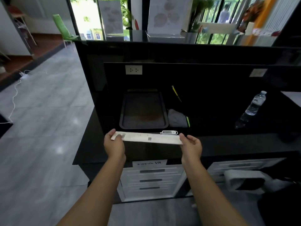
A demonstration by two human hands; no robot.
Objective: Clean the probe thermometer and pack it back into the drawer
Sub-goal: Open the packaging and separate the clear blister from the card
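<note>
The small white probe thermometer with its thin metal needle (pixel 169 132) lies on the black counter (pixel 228 144), just behind the long flat white cardboard box (pixel 148 138) — held level by both ends. The left hand (pixel 114 143) and right hand (pixel 191 145) each pinch an end; a dark rectangular tray (pixel 144 110) and folded grey cloth (pixel 177 119) sit beyond.

Bare forearms, no sleeves, rings

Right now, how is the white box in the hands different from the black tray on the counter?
The box is white, long and narrow; the tray is black, wide and has a raised rim. The box is held off the counter by the left hand and right hand, one at each end; the tray lies flat, untouched. Both are rectangular.
</note>
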